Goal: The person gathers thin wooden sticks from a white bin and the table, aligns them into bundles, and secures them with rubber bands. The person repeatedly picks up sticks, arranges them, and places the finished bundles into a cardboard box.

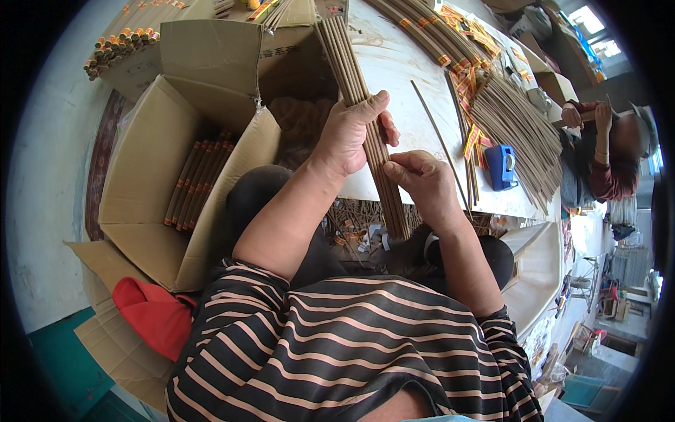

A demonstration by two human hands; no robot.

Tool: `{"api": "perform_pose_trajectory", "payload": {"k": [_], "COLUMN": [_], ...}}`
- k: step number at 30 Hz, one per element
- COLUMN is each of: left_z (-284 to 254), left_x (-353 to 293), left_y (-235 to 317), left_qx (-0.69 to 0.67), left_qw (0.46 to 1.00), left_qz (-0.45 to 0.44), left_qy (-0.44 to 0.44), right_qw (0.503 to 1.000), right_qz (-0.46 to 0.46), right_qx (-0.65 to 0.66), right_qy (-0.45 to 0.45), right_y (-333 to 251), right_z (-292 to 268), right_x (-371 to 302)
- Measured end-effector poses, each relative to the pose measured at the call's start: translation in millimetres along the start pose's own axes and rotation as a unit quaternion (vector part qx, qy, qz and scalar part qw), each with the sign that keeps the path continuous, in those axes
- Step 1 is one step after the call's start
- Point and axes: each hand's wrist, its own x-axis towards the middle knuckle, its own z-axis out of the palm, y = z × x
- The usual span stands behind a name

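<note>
A bundle of long brown incense sticks [344,60] slants across the middle, from the table's edge down over my lap. My left hand [354,130] is wrapped round it near its middle, thumb across the front. Just below, my right hand [427,181] has thumb and forefinger pinched together at the bundle's right side, touching the sticks. Whether a single stick is between those fingertips is hidden. On the white table [404,119] beside my hands lie a few loose sticks [439,133] and a blue tape dispenser [500,167].
At left, an open cardboard box [144,169] holds several labelled bundles [198,183]. A large pile of sticks [517,130] covers the table's right, with labelled bundles [429,32] behind. Red cloth [151,316] lies by the box. Another person [612,151] works at the far right.
</note>
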Motion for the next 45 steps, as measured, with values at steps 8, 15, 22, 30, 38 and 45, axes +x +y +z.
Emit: {"api": "perform_pose_trajectory", "payload": {"k": [8,15,22,30,38,45], "left_z": [-0.3,0.6,-4.8,-33.2,-21.8,-15.6], "left_x": [0.9,1.5,7.4,15.3,13.0,10.0], "left_y": [-0.4,1.5,11.2,36.5,40.6,29.0], "left_qx": [-0.016,-0.034,-0.078,-0.113,-0.113,-0.11], "left_qw": [1.0,0.999,0.993,0.974,0.983,0.993], "left_qz": [-0.006,-0.006,0.041,0.107,0.099,0.031], "left_qy": [0.002,0.037,0.085,0.165,0.101,0.013], "right_qw": [0.974,0.965,0.97,0.967,0.949,0.837], "right_qz": [-0.097,-0.096,-0.064,-0.046,0.036,-0.018], "right_qx": [-0.197,-0.231,-0.233,-0.252,-0.288,-0.53], "right_qy": [0.057,0.075,0.037,-0.01,0.12,0.138], "right_y": [-17.9,-24.7,-23.7,4.6,41.8,56.5], "right_z": [1.2,2.5,-17.2,-62.5,-86.7,-79.8], "right_x": [-4.4,-1.2,-21.9,-71.6,-28.8,24.5]}}
